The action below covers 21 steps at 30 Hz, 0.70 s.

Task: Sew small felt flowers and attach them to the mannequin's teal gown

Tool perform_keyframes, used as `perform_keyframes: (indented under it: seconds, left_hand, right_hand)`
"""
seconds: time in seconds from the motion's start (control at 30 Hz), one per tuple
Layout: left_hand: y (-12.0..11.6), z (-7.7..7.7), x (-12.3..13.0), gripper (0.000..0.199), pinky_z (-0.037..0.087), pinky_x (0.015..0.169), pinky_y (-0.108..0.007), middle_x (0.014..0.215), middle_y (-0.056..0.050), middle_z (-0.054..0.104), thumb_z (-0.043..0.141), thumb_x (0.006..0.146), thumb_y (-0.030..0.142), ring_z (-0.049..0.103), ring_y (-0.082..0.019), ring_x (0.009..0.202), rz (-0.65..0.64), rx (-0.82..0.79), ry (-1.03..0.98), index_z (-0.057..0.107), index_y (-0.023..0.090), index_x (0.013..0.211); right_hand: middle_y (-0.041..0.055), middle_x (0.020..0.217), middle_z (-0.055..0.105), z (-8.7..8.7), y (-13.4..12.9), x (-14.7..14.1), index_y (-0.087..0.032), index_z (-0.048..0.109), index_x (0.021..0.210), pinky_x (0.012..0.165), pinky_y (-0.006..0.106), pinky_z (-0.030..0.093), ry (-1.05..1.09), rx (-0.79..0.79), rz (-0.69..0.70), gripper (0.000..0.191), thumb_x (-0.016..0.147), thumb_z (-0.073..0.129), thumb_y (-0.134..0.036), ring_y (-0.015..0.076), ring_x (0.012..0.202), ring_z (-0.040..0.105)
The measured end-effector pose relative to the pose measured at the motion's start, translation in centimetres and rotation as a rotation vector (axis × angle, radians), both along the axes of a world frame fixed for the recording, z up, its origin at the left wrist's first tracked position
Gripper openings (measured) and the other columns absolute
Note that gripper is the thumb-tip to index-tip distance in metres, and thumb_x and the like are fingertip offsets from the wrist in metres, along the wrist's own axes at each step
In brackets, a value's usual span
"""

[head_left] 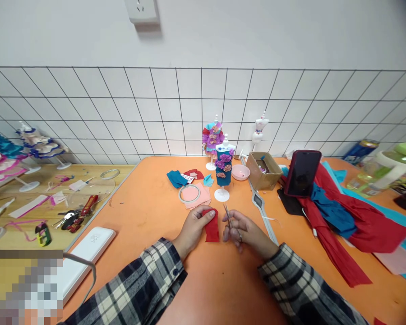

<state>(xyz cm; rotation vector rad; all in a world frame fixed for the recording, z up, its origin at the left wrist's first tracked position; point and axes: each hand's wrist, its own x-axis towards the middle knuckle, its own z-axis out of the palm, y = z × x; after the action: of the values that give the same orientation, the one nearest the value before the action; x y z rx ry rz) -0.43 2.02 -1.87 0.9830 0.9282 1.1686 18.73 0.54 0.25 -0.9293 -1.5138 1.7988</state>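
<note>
My left hand [192, 229] pinches a small folded piece of red fabric [212, 230] at its upper left, the lower part hanging down flat. Just to the right, my right hand [241, 229] is closed around a small pair of scissors [228, 215], whose tips point up and stand apart from the fabric. Behind the hands, a miniature dress form [223, 171] wears a teal dress with purple and pink flowers. Left of it lie a roll of tape [189, 194], a pink fabric piece [203, 192] and a teal fabric scrap [176, 178].
At the back are a cardboard box [264, 170] and a pink bowl [240, 172]. On the right, a phone [303, 174] stands before piled red fabric [375, 221], near a jug [389, 167]. A white power bank [93, 243] with a cable lies left.
</note>
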Motion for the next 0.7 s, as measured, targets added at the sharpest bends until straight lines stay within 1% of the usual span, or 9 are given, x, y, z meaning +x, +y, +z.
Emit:
perform_keyframes:
  seconds: [0.1,0.2,0.27,0.33,0.47,0.53,0.6,0.67,0.7]
  left_hand:
    - [0.4,0.0,0.1,0.037,0.038,0.057,-0.021,0.069,0.003,0.058,0.077,0.069,0.044,0.05,-0.008,0.058,0.078,-0.03,-0.052,0.061,0.015,0.085]
    - [0.5,0.0,0.2,0.039,0.037,0.056,-0.02,0.07,0.003,0.057,0.077,0.069,0.046,0.049,-0.009,0.058,0.085,-0.021,-0.032,0.059,0.016,0.086]
    - [0.4,0.1,0.3,0.039,0.037,0.055,-0.02,0.069,0.004,0.056,0.076,0.071,0.047,0.049,-0.009,0.058,0.078,0.004,0.004,0.058,0.016,0.087]
    - [0.2,0.2,0.3,0.038,0.036,0.055,-0.02,0.067,0.004,0.055,0.074,0.073,0.048,0.048,-0.009,0.057,0.075,0.029,0.05,0.059,0.016,0.086]
    - [0.1,0.2,0.1,0.032,0.039,0.062,-0.022,0.071,0.001,0.06,0.074,0.072,0.044,0.052,-0.011,0.065,0.097,0.09,0.098,0.064,0.015,0.082]
    - [0.0,0.3,0.0,0.03,0.042,0.071,-0.025,0.084,-0.003,0.065,0.075,0.072,0.042,0.056,-0.015,0.077,0.099,0.124,0.097,0.068,0.015,0.082]
    - [-0.1,0.3,0.0,0.026,0.043,0.082,-0.028,0.099,-0.006,0.066,0.075,0.072,0.039,0.058,-0.019,0.093,0.093,0.163,0.103,0.071,0.016,0.081]
    - [-0.2,0.3,0.1,0.022,0.041,0.089,-0.031,0.109,-0.009,0.065,0.075,0.072,0.037,0.056,-0.023,0.104,0.08,0.199,0.108,0.072,0.016,0.077]
    - [-0.2,0.3,0.1,0.021,0.041,0.091,-0.032,0.109,-0.009,0.064,0.075,0.073,0.036,0.055,-0.024,0.107,0.071,0.211,0.105,0.072,0.015,0.076]
  right_hand:
    - [0.0017,0.075,0.062,0.3,1.0,1.8,-0.018,0.058,0.081,0.058,0.025,0.043,-0.416,0.287,-0.198,0.028,0.072,0.069,-0.043,0.0121,0.062,0.052]
    - [0.0057,0.088,0.062,-0.1,1.6,2.9,-0.019,0.066,0.072,0.073,0.03,0.042,-0.782,0.544,-0.252,0.019,0.068,0.073,-0.037,0.0188,0.082,0.057]
    - [0.0052,0.085,0.062,-0.5,1.8,3.2,-0.02,0.067,0.074,0.069,0.029,0.04,-0.907,0.539,-0.227,0.015,0.07,0.071,-0.034,0.019,0.08,0.058]
    - [0.0018,0.074,0.062,-0.9,1.8,3.3,-0.02,0.066,0.081,0.061,0.027,0.036,-0.957,0.442,-0.201,0.014,0.071,0.068,-0.029,0.0173,0.071,0.057]
    - [-0.0033,0.064,0.059,-0.9,1.6,3.5,-0.02,0.06,0.107,0.055,0.025,0.034,-0.843,0.288,-0.168,0.037,0.071,0.067,-0.027,0.0151,0.061,0.055]
    - [-0.0025,0.063,0.059,-0.5,1.4,2.9,-0.019,0.06,0.106,0.057,0.026,0.037,-0.757,0.315,-0.282,0.034,0.075,0.065,-0.032,0.0157,0.061,0.055]
    - [0.0026,0.075,0.064,-0.2,1.0,1.5,-0.019,0.061,0.1,0.063,0.029,0.043,-0.573,0.368,-0.429,0.029,0.081,0.06,-0.04,0.0181,0.071,0.06]
    - [0.0085,0.106,0.066,-0.1,0.7,-0.5,-0.019,0.059,0.111,0.076,0.031,0.047,-0.25,0.347,-0.38,0.039,0.081,0.06,-0.045,0.021,0.095,0.062]
    - [0.0093,0.112,0.065,-0.2,0.6,-1.5,-0.02,0.057,0.115,0.08,0.032,0.048,-0.135,0.304,-0.334,0.046,0.078,0.064,-0.046,0.0213,0.101,0.061]
